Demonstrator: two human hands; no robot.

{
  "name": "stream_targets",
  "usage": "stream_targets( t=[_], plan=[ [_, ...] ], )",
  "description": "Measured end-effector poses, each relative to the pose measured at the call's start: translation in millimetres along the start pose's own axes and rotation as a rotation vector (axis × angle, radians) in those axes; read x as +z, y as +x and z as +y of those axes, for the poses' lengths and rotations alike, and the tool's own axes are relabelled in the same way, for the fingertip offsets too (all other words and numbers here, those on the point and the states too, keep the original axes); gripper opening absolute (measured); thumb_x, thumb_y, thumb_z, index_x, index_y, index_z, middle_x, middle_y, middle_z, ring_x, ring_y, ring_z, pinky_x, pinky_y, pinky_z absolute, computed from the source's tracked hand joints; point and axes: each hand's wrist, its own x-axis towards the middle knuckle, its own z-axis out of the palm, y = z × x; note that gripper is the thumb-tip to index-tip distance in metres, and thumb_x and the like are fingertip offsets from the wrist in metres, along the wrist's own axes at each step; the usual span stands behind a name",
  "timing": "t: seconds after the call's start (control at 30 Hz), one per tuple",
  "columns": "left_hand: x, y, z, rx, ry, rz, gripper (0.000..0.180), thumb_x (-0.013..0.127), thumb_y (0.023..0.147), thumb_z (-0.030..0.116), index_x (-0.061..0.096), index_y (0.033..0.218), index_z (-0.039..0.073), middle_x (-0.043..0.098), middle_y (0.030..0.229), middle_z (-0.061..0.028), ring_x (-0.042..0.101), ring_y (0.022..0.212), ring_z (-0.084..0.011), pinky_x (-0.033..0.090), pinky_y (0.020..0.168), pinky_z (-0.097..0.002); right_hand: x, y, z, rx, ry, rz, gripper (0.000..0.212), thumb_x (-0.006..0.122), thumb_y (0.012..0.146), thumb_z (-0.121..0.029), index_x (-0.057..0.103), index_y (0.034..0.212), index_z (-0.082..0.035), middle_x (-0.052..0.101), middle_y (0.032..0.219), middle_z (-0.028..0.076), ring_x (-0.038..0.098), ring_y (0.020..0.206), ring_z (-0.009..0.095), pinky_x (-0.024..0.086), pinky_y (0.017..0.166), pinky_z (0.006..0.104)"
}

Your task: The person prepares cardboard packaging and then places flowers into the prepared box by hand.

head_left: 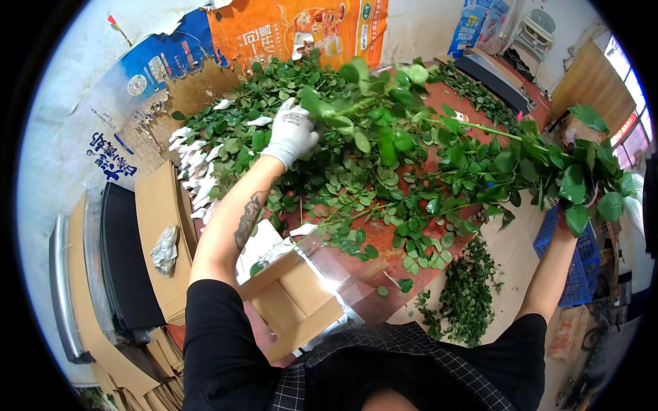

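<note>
- You have the red worktop [370, 274] before you, most of its far and middle part under greenery;
- a broad heap of cut leafy stems [343, 179] fills it from the far left corner toward the middle; white wrapped tips [199, 185] line up along the heap's left side, by the worktop's left edge;
- your long leafy stems [504, 162] stretch from above the middle of the worktop out past its right edge, lying across in front of you;
- upright cardboard sheets [156, 198] stand just beyond the worktop's left edge, a black sheet [123, 253] among them;
- a pile of leafy cuttings [469, 294] lies on the floor, beyond the worktop's right edge; a blue crate [579, 291] sits farther right, behind your right forearm;
- an open cardboard box [322, 316] rests at the worktop's near edge, right in front of your body;
- your left hand [295, 130], in a pale glove, curls against the left end of the long leafy stems; you cannot tell whether it grips them;
- your right hand [591, 194], beyond the right edge, grasps the gathered bunch of those stems; leaves hide its fingers;
- crumpled clear plastic [164, 250] clings to the cardboard sheets.
</note>
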Motion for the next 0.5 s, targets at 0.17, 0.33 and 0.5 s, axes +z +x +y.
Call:
stream_targets(
  t=[0.17, 0.33, 0.5],
  plan=[
    [18, -4, -21, -0.007, -0.184, 0.183, 0.027, 0.059, 0.081, 0.034, 0.068, 0.097, 0.014, 0.067, 0.096, -0.0089, 0.06, 0.097, -0.0258, 0.037, 0.098, -0.0395, 88, 36, 15, -0.02, -0.057, 0.26, 0.05, 0.04, 0.098, -0.036, 0.042, 0.134, -0.002, 0.054, 0.127, 0.015, 0.055, 0.11, 0.028, 0.045, 0.095, 0.04],
    [22, 7, -70, -0.309, -0.286, 0.355, 0.04, 0.057, 0.085, 0.048, 0.07, 0.083, 0.01, 0.068, 0.086, -0.0116, 0.061, 0.091, -0.027, 0.043, 0.091, -0.0369, -102, 10, -22, -0.004, -0.143, 0.561, 0.043, 0.046, 0.096, -0.027, 0.046, 0.132, -0.002, 0.054, 0.127, 0.015, 0.054, 0.113, 0.025, 0.043, 0.098, 0.0373],
    [34, 24, -113, -0.451, -0.383, 0.381, 0.05, 0.051, 0.086, 0.057, 0.069, 0.097, 0.011, 0.068, 0.091, -0.0175, 0.063, 0.093, -0.0351, 0.048, 0.085, -0.0441, -178, -3, -87, 0.021, -0.619, 0.839, 0.043, 0.047, 0.094, -0.024, 0.046, 0.131, -0.002, 0.054, 0.127, 0.015, 0.054, 0.113, 0.026, 0.043, 0.098, 0.0373]
  ],
)
